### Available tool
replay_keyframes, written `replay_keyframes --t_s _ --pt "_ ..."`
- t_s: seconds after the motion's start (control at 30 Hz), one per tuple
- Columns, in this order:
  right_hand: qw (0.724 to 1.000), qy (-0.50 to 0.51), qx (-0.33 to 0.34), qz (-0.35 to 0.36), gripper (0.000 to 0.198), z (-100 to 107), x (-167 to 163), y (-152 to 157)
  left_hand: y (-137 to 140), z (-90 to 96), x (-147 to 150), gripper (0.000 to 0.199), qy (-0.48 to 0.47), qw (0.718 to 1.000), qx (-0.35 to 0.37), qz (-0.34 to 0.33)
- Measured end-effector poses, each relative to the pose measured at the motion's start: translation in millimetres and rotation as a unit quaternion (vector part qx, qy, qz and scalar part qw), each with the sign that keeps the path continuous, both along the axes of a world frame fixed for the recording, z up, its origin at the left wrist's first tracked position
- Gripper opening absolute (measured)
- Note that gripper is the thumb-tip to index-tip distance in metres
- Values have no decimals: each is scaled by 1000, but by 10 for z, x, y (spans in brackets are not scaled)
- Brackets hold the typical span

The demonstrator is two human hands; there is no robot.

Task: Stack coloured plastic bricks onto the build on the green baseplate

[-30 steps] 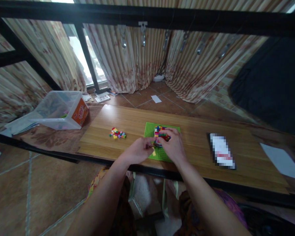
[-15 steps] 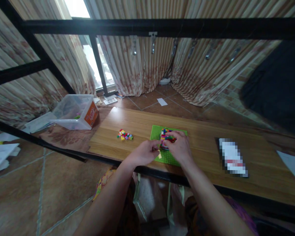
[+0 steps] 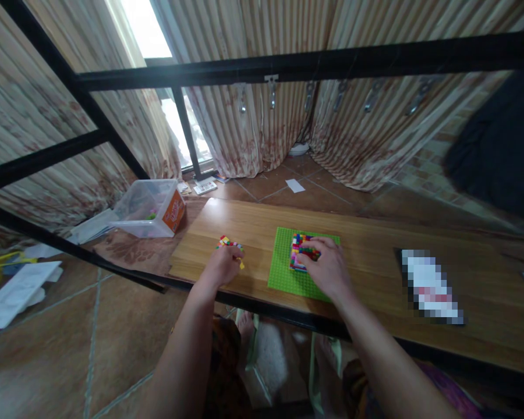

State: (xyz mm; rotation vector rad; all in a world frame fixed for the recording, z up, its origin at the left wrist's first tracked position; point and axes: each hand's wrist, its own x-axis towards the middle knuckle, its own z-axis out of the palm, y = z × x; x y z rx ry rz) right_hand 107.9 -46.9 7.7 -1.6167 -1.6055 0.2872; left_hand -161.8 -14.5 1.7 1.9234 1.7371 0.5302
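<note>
My left hand [image 3: 222, 265] is at the pile of loose toy bricks [image 3: 225, 241] on the left of the table, covering part of it. Its fingers are curled, and a small yellow brick [image 3: 241, 264] sticks out below them. On the green baseplate [image 3: 280, 256] stands a low, multicoloured brick structure [image 3: 296, 256]. Thumb and fingers of my right hand [image 3: 329, 262] grip this structure from the right and hide part of it.
The wooden table [image 3: 371, 279] has a dark front edge. A pixelated object [image 3: 432, 285] lies to the right. Beyond the left end stands a clear plastic bin [image 3: 144, 212] with an orange label. A black metal bar [image 3: 227, 68] crosses above.
My left hand has moved left from the baseplate to the loose bricks, carrying the yellow brick. My right hand stays on the structure. The view has shifted slightly.
</note>
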Motion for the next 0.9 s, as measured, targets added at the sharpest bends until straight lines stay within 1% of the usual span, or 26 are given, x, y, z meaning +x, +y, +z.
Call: replay_keyframes --t_s 0.1,0.2,0.3,0.4,0.47,0.6,0.7,0.9 --pt "1000 -6 -15 7 19 45 2 -13 29 -5 -122 33 9 1000 16 19" --pt "1000 8 -10 10 22 93 6 -24 43 100 -218 34 46 997 6 61" --pt "999 44 0 -2 26 134 17 -23 53 216 -270 33 70 991 3 110" --pt "996 84 4 -29 30 158 40 -11 74 251 -258 32 82 987 13 140" --pt "994 103 8 -40 30 161 56 0 98 225 -218 33 92 986 21 134" --pt "990 132 20 -45 29 145 66 10 155 131 -123 32 102 990 48 84" --pt "988 145 21 -43 29 137 56 4 186 85 -81 30 108 990 59 65" --pt "988 152 15 -36 27 142 55 -1 205 95 -20 28 125 990 53 48"
